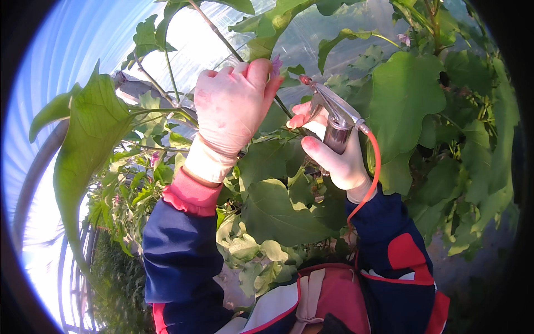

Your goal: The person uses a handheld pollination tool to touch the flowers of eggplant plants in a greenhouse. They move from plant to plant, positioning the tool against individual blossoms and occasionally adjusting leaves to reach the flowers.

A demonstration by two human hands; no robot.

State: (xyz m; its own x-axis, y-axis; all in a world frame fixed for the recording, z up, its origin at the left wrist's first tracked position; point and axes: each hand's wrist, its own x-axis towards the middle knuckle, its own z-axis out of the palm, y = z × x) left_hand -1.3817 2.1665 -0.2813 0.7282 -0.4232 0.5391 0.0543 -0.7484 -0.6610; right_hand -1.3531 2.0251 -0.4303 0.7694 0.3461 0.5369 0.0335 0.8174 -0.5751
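My left hand (227,106), in a thin pale glove with reddish stains, curls around a slender plant stem (217,31) that runs behind the fingers. A purple flower (276,66), like that of an eggplant, shows right beside the thumb and forefinger. The exact grip of the fingertips is hidden behind the hand. My right hand (340,160), gloved too and stained red at the thumb, holds a small metal spray gun (336,102). Its dark liquid cup (335,137) sits in the palm, and its reddish nozzle (306,79) points toward the flower. An orange-red hose (377,167) leaves its rear end.
Broad green leaves (406,104) crowd around both hands, with a large one (85,137) hanging at the left. Clear plastic sheeting (192,41) rises behind the plants. A curved pipe (35,175) stands at the left rim. A pinkish-red bag (336,292) lies against my front.
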